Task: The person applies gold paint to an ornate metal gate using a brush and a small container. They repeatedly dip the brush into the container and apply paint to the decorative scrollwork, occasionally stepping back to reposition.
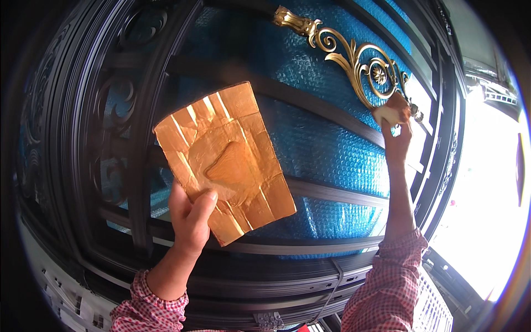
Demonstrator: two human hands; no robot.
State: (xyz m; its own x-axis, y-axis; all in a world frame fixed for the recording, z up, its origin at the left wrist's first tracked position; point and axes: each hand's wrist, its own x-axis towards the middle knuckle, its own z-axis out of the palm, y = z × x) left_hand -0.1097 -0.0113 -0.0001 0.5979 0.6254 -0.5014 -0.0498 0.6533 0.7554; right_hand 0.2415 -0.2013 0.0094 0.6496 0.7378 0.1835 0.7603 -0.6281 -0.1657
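Observation:
My left hand (192, 213) grips the lower left edge of a flat piece of cardboard (271, 177), its thumb on top. The board is coated in gold, with a thicker patch of gold paint (229, 163) in its middle. Farther off at the upper right, my right hand (397, 141) pinches a small sponge (394, 112), pale with a brownish-gold stain. The sponge is against the lower right end of a scrolled ornament (354, 63), gold in colour with leaves, spirals and a flower. My fingertips are partly hidden behind the sponge.
Behind the ornament is a dark metal door or gate frame (326, 191) with slanting bars, backed by blue bubble wrap (332, 149). Dark scrollwork panels (116, 105) stand at the left. A dark cable (338, 276) crosses the lower rail. Bright light fills the right side.

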